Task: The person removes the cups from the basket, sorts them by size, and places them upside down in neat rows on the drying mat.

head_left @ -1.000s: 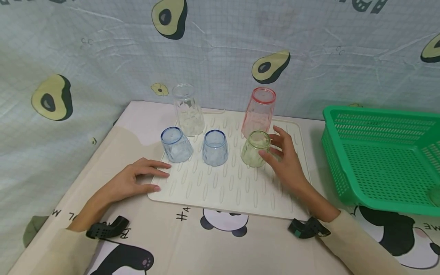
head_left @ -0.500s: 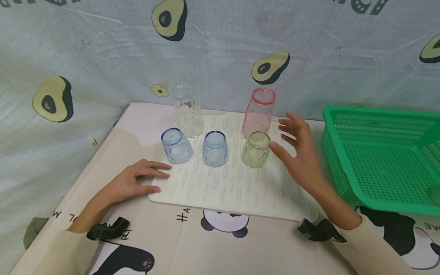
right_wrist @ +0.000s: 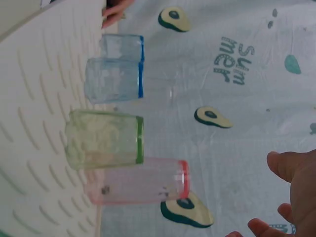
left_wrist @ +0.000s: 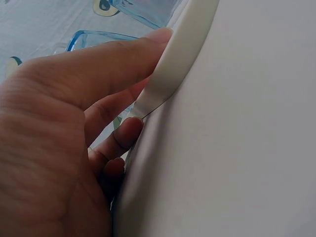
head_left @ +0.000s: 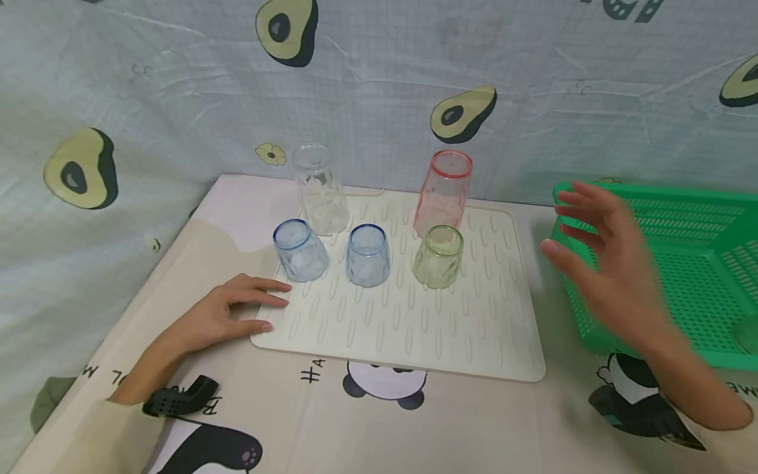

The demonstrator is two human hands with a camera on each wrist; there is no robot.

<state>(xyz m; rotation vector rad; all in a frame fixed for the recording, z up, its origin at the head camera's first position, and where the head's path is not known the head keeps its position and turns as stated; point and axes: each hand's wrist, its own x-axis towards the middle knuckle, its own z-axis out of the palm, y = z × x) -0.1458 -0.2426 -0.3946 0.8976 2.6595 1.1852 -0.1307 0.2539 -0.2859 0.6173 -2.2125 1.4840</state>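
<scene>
My left hand (head_left: 216, 316) rests at the left edge of a white ribbed drying mat (head_left: 391, 336); in the left wrist view its thumb (left_wrist: 123, 64) touches the mat's rim. My right hand (head_left: 622, 276), holding nothing, hovers in front of the left side of a green basket (head_left: 699, 197), fingers loosely spread. Several glasses stand on the mat, narrower end up: a short green glass (head_left: 438, 260), a tall pink glass (head_left: 444, 194), two short blue glasses, one in the middle (head_left: 368, 257) and one further left (head_left: 301, 253), and a tall clear glass (head_left: 322, 194).
Inside the basket, by the right image edge, lies a partly visible greenish round thing (head_left: 747, 334). An avocado-print cloth (head_left: 367, 99) hangs behind the table. The table's panda-print cover (head_left: 474, 428) extends in front of the mat.
My right hand has left the green glass and moved rightward to the basket, its fingers apart. The green glass stays on the mat. My left hand keeps its place.
</scene>
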